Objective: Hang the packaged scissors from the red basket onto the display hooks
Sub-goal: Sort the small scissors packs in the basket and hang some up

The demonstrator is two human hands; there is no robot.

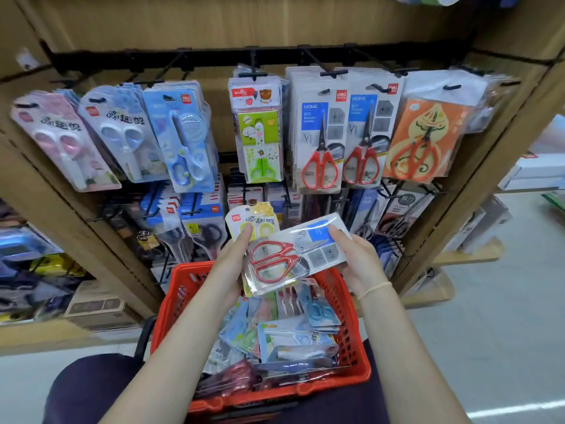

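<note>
A red basket sits on the person's lap, full of packaged scissors too jumbled to count. Just above its far rim, two hands hold two packs. The left hand grips a yellow pack from the side, thumb curled over its front at the yellow handles. The right hand pinches a red-handled pack, thumb on the blue label and fingers behind; this pack lies nearly flat, tilted, overlapping the lower part of the yellow one. A pale band circles the right wrist. Above the basket, a black rail carries the top row of display hooks, where seven front packs show: one pink pack farthest left of the basket, one pale blue pack, one blue pack, one green pack straight above, then two red-handled "HOME" packs matching the one held, and one orange pack farthest right. Each has more packs stacked behind it, number unclear. Between that row and the basket hangs a lower row, dark and partly hidden behind the hands.
</note>
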